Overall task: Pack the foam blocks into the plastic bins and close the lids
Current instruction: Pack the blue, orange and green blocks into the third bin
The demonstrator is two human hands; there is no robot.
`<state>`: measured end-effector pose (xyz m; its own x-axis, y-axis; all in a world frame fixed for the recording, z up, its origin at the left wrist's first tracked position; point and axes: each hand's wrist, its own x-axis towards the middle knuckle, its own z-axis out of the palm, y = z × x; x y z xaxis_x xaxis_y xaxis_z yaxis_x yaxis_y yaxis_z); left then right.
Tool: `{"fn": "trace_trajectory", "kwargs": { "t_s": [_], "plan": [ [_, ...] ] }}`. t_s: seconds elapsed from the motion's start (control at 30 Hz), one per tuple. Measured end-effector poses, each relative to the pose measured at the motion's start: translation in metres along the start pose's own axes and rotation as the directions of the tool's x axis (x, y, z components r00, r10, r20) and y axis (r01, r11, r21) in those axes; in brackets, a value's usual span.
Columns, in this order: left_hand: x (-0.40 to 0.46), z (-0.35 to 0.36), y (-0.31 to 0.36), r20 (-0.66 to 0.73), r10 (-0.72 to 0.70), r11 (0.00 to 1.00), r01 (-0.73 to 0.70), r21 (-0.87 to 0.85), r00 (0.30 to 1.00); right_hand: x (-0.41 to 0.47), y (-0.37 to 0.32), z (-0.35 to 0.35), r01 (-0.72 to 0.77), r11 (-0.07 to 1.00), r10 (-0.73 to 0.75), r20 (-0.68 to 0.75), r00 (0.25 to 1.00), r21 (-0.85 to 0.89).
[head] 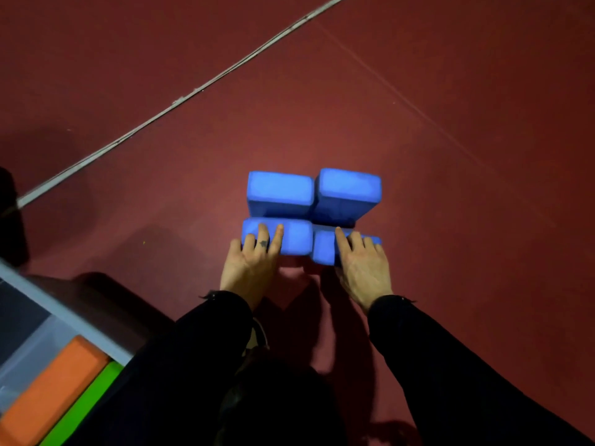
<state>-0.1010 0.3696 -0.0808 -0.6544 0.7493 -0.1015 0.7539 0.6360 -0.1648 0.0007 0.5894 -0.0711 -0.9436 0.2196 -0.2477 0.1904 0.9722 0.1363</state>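
Observation:
Four blue foam blocks sit close together in a two-by-two cluster on the dark red floor. My left hand [254, 262] holds the near-left blue block [296, 236], fingers laid over its top and thumb hidden below. My right hand [360, 262] holds the near-right blue block [323, 247], which is tilted, again with the thumb out of sight. Just beyond them are the far-left block [279, 191] and the far-right block [347, 191], untouched. A clear plastic bin [58, 313] with a pale rim stands at the lower left, holding an orange block [51, 391] and a green block [87, 410].
A white line [180, 99] runs diagonally across the red floor from lower left to upper right. A dark object [11, 220] stands at the left edge. My dark-clothed legs and a shoe [257, 336] fill the bottom centre.

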Motion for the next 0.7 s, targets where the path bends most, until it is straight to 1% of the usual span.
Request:
{"fn": "trace_trajectory", "kwargs": {
  "t_s": [0.1,0.17,0.23,0.3,0.4,0.47,0.53,0.6,0.7],
  "plan": [
    [-0.001,0.0,0.001,-0.009,-0.041,0.998,0.041,0.037,0.999,-0.004,-0.002,0.002,0.013,1.0,-0.013,0.01,1.0,0.008],
    [-0.008,0.001,0.001,-0.012,-0.034,0.999,0.034,0.02,0.999,-0.008,-0.002,0.0,0.004,1.0,-0.004,0.005,1.0,0.005],
    [-0.019,-0.001,0.001,0.044,-0.016,0.998,0.018,-0.063,0.999,-0.012,0.0,-0.004,-0.005,1.0,0.005,-0.017,1.0,-0.002],
    [-0.029,-0.01,-0.001,0.135,-0.044,0.987,0.064,-0.146,0.99,-0.016,0.003,-0.01,0.016,1.0,-0.016,-0.039,0.999,0.001],
    [-0.042,-0.04,-0.013,0.158,-0.103,0.963,0.138,-0.229,0.982,-0.025,0.004,-0.026,0.068,0.998,-0.069,-0.024,0.997,-0.002],
    [-0.051,-0.061,-0.024,0.136,-0.115,0.958,0.146,-0.246,0.984,-0.032,0.003,-0.04,0.079,0.996,-0.078,-0.014,0.997,0.052],
    [-0.065,-0.081,-0.036,0.086,-0.127,0.957,0.145,-0.253,0.988,-0.038,-0.002,-0.057,0.108,0.981,-0.103,-0.036,0.994,0.16],
    [-0.086,-0.106,-0.048,0.003,-0.141,0.956,0.137,-0.26,0.99,-0.045,-0.011,-0.079,0.177,0.949,-0.155,-0.102,0.983,0.259],
    [-0.134,-0.145,-0.076,-0.104,-0.205,0.953,0.174,-0.247,0.973,-0.058,-0.027,-0.114,0.292,0.913,-0.219,-0.263,0.94,0.286]
  ]
}}
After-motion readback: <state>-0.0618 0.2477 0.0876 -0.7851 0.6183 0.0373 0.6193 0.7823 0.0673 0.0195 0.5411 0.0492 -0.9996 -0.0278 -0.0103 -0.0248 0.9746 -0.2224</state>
